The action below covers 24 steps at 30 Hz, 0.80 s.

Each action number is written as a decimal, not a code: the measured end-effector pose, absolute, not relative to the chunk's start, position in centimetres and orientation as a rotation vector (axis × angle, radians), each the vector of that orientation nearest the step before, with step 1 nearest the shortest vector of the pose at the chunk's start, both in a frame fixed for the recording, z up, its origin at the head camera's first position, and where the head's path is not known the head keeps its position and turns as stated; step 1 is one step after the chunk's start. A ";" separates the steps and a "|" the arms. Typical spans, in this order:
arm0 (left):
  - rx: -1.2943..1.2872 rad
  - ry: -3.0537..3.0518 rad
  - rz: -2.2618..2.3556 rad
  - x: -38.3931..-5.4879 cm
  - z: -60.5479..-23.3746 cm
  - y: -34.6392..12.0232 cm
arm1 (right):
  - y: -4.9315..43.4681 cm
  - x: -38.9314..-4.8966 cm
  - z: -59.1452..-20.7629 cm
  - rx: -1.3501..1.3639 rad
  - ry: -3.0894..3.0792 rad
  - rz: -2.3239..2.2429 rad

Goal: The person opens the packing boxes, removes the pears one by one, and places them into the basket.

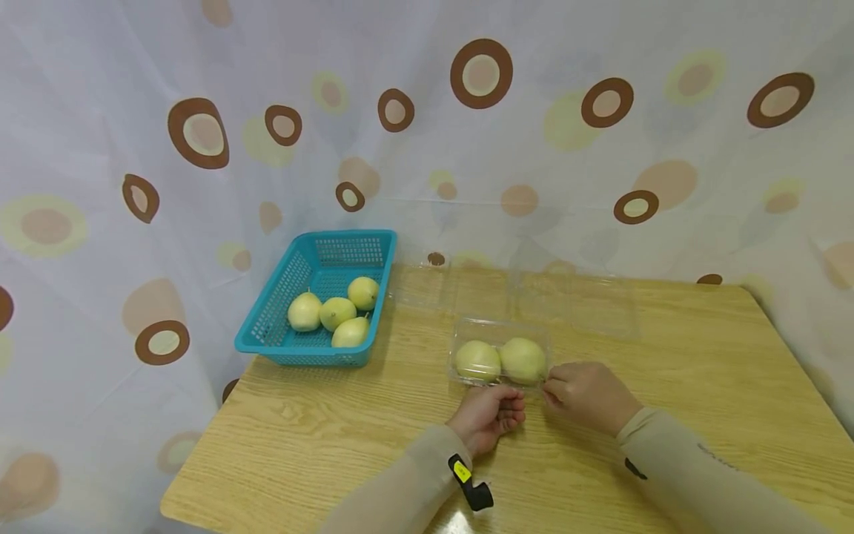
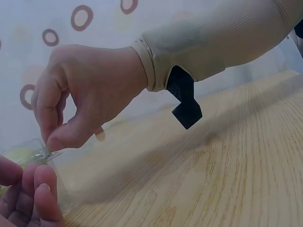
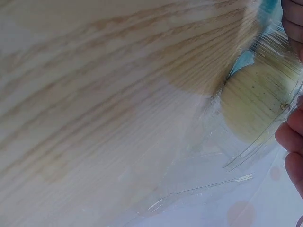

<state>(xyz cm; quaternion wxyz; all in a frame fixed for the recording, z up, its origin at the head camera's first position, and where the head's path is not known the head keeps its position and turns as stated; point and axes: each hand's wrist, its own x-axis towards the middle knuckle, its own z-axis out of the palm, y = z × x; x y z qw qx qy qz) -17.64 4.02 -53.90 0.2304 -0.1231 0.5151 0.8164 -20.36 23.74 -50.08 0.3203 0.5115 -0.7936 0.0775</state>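
A clear plastic clamshell box [image 1: 497, 326] stands on the table with two pale yellow-green pears in it, the left pear [image 1: 477, 361] beside the right pear [image 1: 523, 360]. Ribbed clear plastic passes over a pear [image 3: 258, 104] in the right wrist view. My right hand [image 1: 590, 394] pinches the box's front right corner between thumb and fingers. At the front edge, my left hand [image 1: 485, 417] has its fingers curled and its thumb against the rim, seeming to pinch it. The fingers partly hide that edge.
A blue plastic basket [image 1: 267, 347] with several pears stands at the left. Several clear plastic boxes [image 1: 603, 304] lie along the back of the wooden table [image 1: 320, 452]. Behind hangs a patterned curtain [image 1: 414, 163].
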 end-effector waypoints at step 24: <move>-0.368 1.500 2.233 -17.8 -54.0 4.4 | 23.2 -20.6 -50.4 1.391 -1.986 0.114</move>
